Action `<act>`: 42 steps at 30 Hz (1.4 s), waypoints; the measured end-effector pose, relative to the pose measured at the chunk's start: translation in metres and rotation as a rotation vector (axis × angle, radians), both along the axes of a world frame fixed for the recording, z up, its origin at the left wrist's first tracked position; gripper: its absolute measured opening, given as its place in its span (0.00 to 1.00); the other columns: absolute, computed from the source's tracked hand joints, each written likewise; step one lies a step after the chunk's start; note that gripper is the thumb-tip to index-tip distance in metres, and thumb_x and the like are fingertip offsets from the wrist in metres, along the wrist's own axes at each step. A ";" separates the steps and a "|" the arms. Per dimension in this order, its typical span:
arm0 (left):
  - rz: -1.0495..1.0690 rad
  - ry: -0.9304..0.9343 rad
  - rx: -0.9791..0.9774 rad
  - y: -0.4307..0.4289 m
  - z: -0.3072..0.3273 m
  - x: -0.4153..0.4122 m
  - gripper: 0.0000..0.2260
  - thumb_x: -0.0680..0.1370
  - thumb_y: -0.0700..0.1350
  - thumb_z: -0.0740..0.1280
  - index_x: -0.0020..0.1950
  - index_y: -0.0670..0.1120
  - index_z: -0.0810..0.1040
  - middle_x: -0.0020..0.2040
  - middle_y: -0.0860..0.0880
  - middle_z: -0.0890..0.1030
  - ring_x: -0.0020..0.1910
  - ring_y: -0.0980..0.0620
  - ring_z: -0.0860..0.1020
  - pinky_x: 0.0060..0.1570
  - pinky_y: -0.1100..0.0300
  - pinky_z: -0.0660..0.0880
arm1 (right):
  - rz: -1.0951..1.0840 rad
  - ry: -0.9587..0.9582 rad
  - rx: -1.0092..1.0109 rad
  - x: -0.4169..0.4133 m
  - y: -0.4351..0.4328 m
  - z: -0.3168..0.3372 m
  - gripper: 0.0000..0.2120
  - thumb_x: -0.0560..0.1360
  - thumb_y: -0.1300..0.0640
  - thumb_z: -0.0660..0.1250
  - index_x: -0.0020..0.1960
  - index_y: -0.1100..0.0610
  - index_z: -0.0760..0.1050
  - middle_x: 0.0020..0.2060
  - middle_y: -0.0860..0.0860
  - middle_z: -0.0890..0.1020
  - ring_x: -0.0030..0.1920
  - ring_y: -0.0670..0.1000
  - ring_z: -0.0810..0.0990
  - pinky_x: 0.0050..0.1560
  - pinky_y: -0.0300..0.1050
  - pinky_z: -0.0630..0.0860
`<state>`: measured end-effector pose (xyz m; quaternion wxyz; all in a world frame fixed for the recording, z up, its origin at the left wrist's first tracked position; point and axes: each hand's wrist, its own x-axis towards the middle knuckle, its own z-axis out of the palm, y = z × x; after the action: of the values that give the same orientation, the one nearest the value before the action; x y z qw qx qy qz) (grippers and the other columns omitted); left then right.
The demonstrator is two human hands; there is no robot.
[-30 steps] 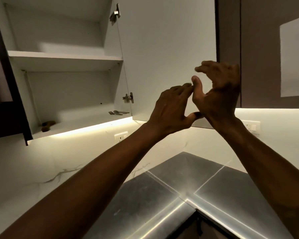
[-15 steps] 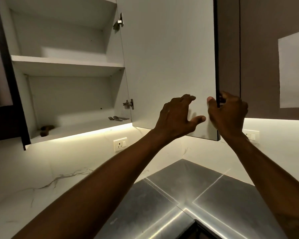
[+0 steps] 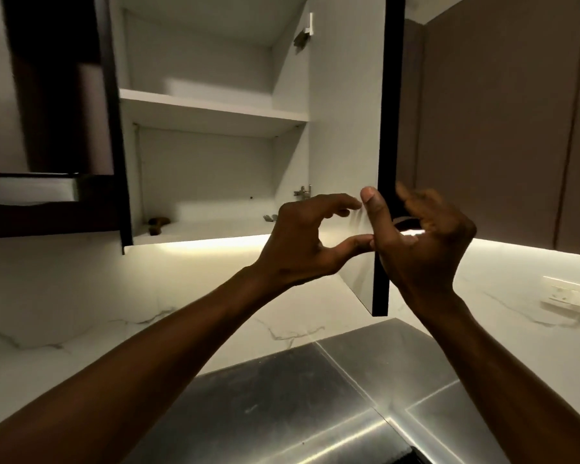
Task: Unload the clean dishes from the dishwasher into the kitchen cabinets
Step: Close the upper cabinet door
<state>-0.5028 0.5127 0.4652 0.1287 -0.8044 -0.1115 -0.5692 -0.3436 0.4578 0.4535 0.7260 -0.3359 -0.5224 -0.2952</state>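
Observation:
The wall cabinet (image 3: 211,108) stands open, with white shelves inside. Its door (image 3: 345,128) has swung out toward me and shows almost edge-on, with a dark outer edge. My left hand (image 3: 312,236) hovers in front of the door's inner face, fingers loosely curled round nothing, thumb tip against my right hand. My right hand (image 3: 422,246) is at the door's edge, thumb straight up on the inner side and blurred fingers spread on the outer side. On the bottom shelf lie a small brown object (image 3: 156,224) at the left and some cutlery (image 3: 270,217) at the right.
A steel counter (image 3: 315,403) lies below, backed by a white marble wall (image 3: 81,296) lit by a strip under the cabinets. A wall socket (image 3: 565,294) sits at the right. Dark closed cabinet fronts (image 3: 499,128) fill the upper right, and a dark unit (image 3: 47,112) the upper left.
The cabinet door has swung further out toward me. My right hand, which gripped the door's edge, now has its fingers spread. My left hand stays close beside it.

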 end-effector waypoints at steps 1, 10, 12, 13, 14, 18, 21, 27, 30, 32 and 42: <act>0.014 -0.002 -0.008 -0.003 -0.001 -0.013 0.25 0.70 0.55 0.79 0.61 0.41 0.82 0.55 0.48 0.85 0.51 0.54 0.83 0.50 0.55 0.81 | 0.023 0.007 0.020 -0.012 0.003 -0.001 0.15 0.76 0.49 0.75 0.48 0.62 0.85 0.36 0.52 0.83 0.34 0.47 0.79 0.40 0.24 0.67; 0.177 -0.058 -0.116 -0.015 -0.012 -0.133 0.16 0.74 0.52 0.76 0.53 0.41 0.85 0.44 0.50 0.86 0.42 0.59 0.84 0.41 0.57 0.82 | 0.364 -0.068 0.020 -0.133 0.034 0.001 0.26 0.78 0.52 0.72 0.72 0.61 0.72 0.69 0.55 0.76 0.71 0.49 0.74 0.68 0.41 0.72; 0.202 -0.082 -0.114 -0.013 -0.015 -0.157 0.14 0.76 0.51 0.75 0.53 0.41 0.85 0.43 0.51 0.86 0.41 0.59 0.84 0.41 0.58 0.82 | 0.401 -0.100 0.021 -0.158 0.044 0.002 0.27 0.78 0.53 0.72 0.73 0.62 0.70 0.72 0.55 0.74 0.73 0.49 0.71 0.71 0.42 0.70; 0.217 -0.096 -0.102 -0.011 -0.017 -0.170 0.14 0.76 0.50 0.75 0.53 0.41 0.85 0.43 0.51 0.86 0.41 0.59 0.84 0.41 0.59 0.82 | 0.416 -0.107 0.018 -0.172 0.050 0.002 0.27 0.78 0.54 0.72 0.74 0.62 0.70 0.72 0.55 0.73 0.73 0.49 0.70 0.71 0.42 0.70; 0.235 -0.114 -0.087 -0.009 -0.020 -0.181 0.13 0.76 0.50 0.75 0.53 0.40 0.86 0.42 0.50 0.86 0.40 0.59 0.84 0.41 0.60 0.82 | 0.426 -0.113 0.017 -0.184 0.056 0.001 0.27 0.78 0.54 0.72 0.74 0.61 0.70 0.73 0.55 0.72 0.74 0.49 0.70 0.71 0.42 0.70; 0.298 -0.158 -0.013 0.000 -0.028 -0.220 0.13 0.75 0.47 0.76 0.54 0.40 0.85 0.43 0.50 0.87 0.40 0.60 0.84 0.43 0.65 0.81 | 0.424 -0.118 0.054 -0.230 0.081 -0.001 0.27 0.78 0.55 0.72 0.74 0.62 0.70 0.73 0.55 0.72 0.74 0.51 0.70 0.71 0.44 0.70; 0.326 -0.197 0.025 0.012 -0.038 -0.247 0.13 0.74 0.44 0.77 0.55 0.40 0.85 0.45 0.49 0.87 0.42 0.59 0.84 0.45 0.66 0.81 | 0.393 -0.115 0.095 -0.263 0.103 -0.002 0.26 0.78 0.54 0.71 0.73 0.62 0.71 0.72 0.56 0.73 0.74 0.52 0.70 0.70 0.49 0.73; 0.329 -0.209 0.008 0.040 -0.061 -0.289 0.10 0.74 0.38 0.77 0.54 0.42 0.86 0.46 0.49 0.87 0.43 0.58 0.84 0.46 0.68 0.80 | 0.327 -0.117 0.130 -0.314 0.145 -0.004 0.26 0.78 0.52 0.70 0.72 0.59 0.71 0.71 0.56 0.74 0.73 0.54 0.71 0.69 0.55 0.73; 0.356 -0.220 -0.032 0.055 -0.068 -0.310 0.09 0.74 0.39 0.76 0.54 0.43 0.86 0.47 0.50 0.87 0.43 0.58 0.84 0.45 0.68 0.80 | 0.306 -0.141 0.125 -0.337 0.170 -0.006 0.26 0.77 0.51 0.71 0.73 0.59 0.71 0.71 0.57 0.74 0.73 0.56 0.71 0.67 0.61 0.72; 0.360 -0.232 -0.084 0.066 -0.069 -0.323 0.09 0.75 0.41 0.75 0.54 0.44 0.87 0.48 0.50 0.87 0.44 0.58 0.84 0.44 0.67 0.81 | 0.284 -0.143 0.118 -0.350 0.184 -0.006 0.27 0.76 0.51 0.72 0.72 0.58 0.72 0.71 0.57 0.74 0.72 0.57 0.71 0.65 0.63 0.72; 0.390 -0.178 -0.269 0.108 -0.073 -0.368 0.13 0.75 0.46 0.76 0.59 0.46 0.85 0.53 0.52 0.85 0.47 0.61 0.82 0.46 0.71 0.79 | 0.087 -0.192 0.026 -0.399 0.239 -0.006 0.28 0.79 0.45 0.65 0.76 0.55 0.68 0.76 0.55 0.68 0.75 0.57 0.67 0.71 0.62 0.64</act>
<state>-0.8709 0.6205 0.3922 0.1175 -0.7244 -0.3500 -0.5822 -0.7427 0.6970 0.4471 0.6892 -0.2738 -0.5995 -0.3011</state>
